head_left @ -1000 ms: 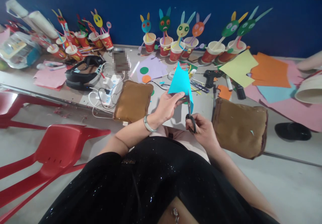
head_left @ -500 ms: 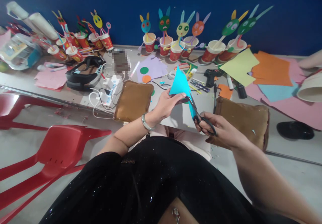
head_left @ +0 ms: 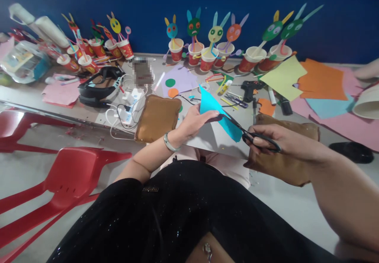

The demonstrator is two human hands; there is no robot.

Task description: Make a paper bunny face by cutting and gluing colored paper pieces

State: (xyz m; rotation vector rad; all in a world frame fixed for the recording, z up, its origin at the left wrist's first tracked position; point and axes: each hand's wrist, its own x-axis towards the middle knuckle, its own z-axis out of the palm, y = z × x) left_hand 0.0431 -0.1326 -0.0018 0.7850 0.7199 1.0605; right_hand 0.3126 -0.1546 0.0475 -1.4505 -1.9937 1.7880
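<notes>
Bright blue paper (head_left: 211,102) is pinched between the thumb and fingers of my left hand (head_left: 197,122), above the table's front edge. Black-handled scissors (head_left: 263,138) are in my right hand (head_left: 274,138), with fingers through the handles. The scissor blades point up and left and lie along the blue paper, which extends down to the right below them. Whether the blades are fully closed is hard to tell. A white sheet or board (head_left: 211,138) lies under the paper.
Red paper cups with rabbit-like paper figures (head_left: 208,60) line the back. Brown pads (head_left: 160,117) flank my hands. A power strip (head_left: 130,107), a headset (head_left: 99,91), a glue gun (head_left: 248,89) and coloured papers (head_left: 321,79) lie about. Another person's hand (head_left: 367,70) shows at right. Red chairs (head_left: 71,172) stand left.
My right hand and the scissors have moved right, and the blades have tilted flatter. The blue paper has turned, its upper tip now further left and its lower part further right.
</notes>
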